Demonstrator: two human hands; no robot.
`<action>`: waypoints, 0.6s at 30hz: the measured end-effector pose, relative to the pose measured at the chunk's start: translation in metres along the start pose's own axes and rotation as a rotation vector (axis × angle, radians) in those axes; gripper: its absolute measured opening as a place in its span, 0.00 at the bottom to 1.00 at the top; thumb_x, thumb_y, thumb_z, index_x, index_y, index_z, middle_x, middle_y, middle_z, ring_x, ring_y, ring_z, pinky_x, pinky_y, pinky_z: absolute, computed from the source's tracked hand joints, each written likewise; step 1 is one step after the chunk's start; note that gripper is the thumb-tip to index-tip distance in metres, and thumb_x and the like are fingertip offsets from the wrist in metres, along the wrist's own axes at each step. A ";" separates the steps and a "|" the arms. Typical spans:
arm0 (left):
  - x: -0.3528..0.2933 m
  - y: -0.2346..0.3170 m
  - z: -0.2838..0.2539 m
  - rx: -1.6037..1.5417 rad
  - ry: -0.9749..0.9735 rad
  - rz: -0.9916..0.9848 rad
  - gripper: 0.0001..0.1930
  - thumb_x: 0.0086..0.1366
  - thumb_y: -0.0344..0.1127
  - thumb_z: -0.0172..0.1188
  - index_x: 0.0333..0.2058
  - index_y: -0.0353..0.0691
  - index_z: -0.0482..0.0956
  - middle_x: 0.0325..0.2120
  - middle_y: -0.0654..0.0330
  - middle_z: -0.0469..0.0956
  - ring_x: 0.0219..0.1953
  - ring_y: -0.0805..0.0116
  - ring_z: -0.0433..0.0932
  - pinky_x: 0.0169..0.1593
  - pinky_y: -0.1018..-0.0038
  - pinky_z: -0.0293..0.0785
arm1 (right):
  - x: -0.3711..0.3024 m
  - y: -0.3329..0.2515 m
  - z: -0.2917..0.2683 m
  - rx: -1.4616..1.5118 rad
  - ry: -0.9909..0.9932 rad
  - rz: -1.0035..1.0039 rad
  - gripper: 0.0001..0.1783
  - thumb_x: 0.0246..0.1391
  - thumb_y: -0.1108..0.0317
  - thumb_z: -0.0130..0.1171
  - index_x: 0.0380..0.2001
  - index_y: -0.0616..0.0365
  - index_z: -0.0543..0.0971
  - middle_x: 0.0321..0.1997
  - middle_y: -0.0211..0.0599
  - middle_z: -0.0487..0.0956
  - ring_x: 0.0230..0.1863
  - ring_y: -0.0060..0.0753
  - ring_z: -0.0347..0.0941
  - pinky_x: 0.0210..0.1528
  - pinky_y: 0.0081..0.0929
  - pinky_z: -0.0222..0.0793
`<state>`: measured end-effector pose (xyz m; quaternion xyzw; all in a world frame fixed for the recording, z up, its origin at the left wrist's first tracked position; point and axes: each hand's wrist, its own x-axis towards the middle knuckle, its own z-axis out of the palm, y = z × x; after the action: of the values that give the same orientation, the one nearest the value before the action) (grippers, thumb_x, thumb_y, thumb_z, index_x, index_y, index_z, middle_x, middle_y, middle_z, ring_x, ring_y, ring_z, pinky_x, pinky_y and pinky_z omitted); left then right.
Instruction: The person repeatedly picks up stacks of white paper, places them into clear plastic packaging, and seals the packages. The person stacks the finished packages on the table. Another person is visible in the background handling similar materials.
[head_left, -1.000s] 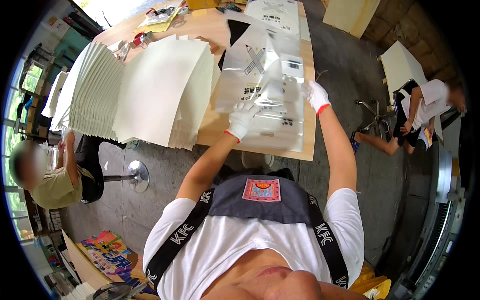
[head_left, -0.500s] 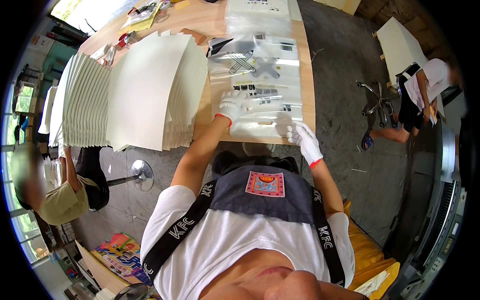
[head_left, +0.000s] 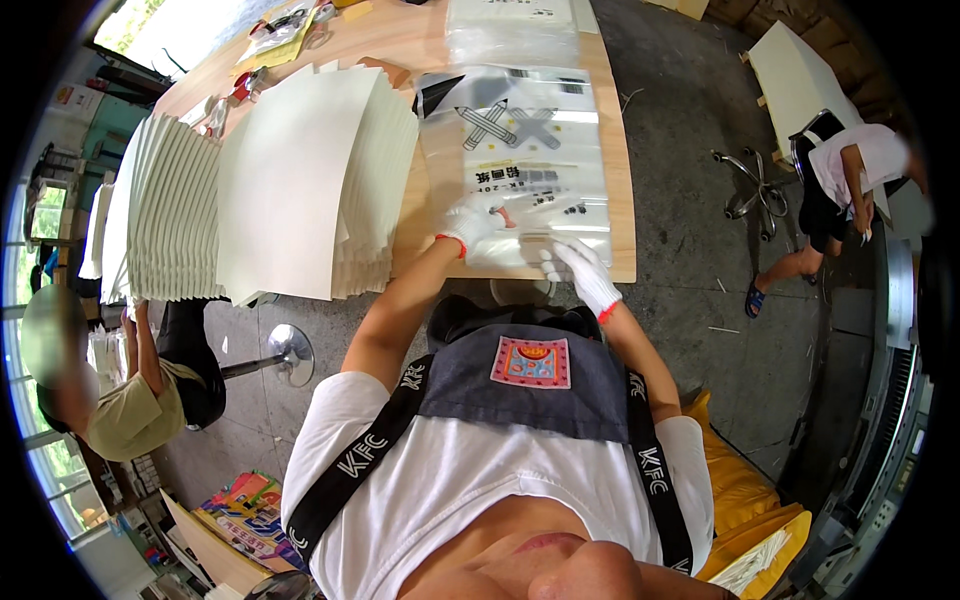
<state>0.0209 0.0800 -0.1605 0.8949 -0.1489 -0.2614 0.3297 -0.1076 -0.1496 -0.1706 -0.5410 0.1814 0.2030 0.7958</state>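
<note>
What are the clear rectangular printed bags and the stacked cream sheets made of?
The clear rectangular printed bags seem thin, glossy plastic film: transparent, with bright reflections. The stacked cream sheets look like matte paper, possibly thin card: no glare, many thin edges.

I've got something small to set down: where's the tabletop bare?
On the tabletop between the brown block and the far bag pile. Slim strips border the near bags: paper stacks on one side, table edge on the other. Crowded: left, under paper; near middle, where both gloved hands are.
</note>
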 end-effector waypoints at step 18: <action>0.045 0.055 -0.072 -0.816 0.409 0.318 0.16 0.64 0.23 0.48 0.49 0.42 0.74 0.32 0.62 0.78 0.32 0.77 0.74 0.37 0.76 0.74 | 0.036 -0.052 -0.027 -0.944 0.281 -0.007 0.27 0.62 0.45 0.51 0.38 0.63 0.80 0.24 0.39 0.79 0.24 0.29 0.76 0.31 0.29 0.70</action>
<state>0.0934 0.0560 -0.0939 0.6916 -0.1013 -0.0634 0.7123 -0.0518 -0.1879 -0.1570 -0.8652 0.1734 0.1855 0.4323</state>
